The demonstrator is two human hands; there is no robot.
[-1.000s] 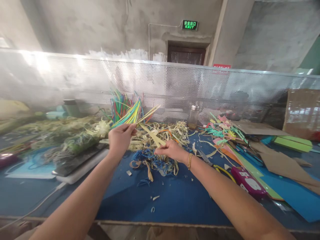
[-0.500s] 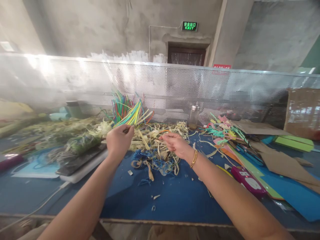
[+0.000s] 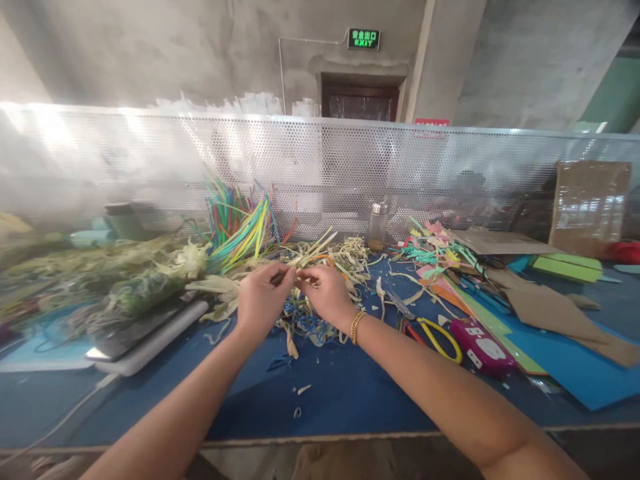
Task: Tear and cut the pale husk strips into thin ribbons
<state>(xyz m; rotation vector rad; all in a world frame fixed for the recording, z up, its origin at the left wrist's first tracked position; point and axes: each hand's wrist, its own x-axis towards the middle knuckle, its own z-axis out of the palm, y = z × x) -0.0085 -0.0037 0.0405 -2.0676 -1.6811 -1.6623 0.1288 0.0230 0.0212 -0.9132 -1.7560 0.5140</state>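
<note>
My left hand (image 3: 265,298) and my right hand (image 3: 327,293) meet over the middle of the blue table, thumbs and fingers pinched close together. What lies between the fingertips is too small to make out. Beneath and behind them spreads a heap of pale dried strips (image 3: 350,257), with blue curled shreds (image 3: 313,323) at its near side. A bundle of coloured pipe-cleaner-like stems (image 3: 240,220) stands behind my left hand. Scissors with a yellow and red handle (image 3: 435,337) lie to the right of my right forearm.
At left are a phone and a white power bank (image 3: 155,343) on a cable, beside green fibre bundles (image 3: 150,280). A glass bottle (image 3: 378,227) stands at the back. To the right lie a magenta device (image 3: 483,347), coloured sheets (image 3: 570,373) and cardboard (image 3: 555,297). A perforated metal screen (image 3: 280,160) closes the rear.
My hands have come together from apart, the left moving right and the right moving left. The view has shifted slightly, and the scissors now show beside my right forearm.
</note>
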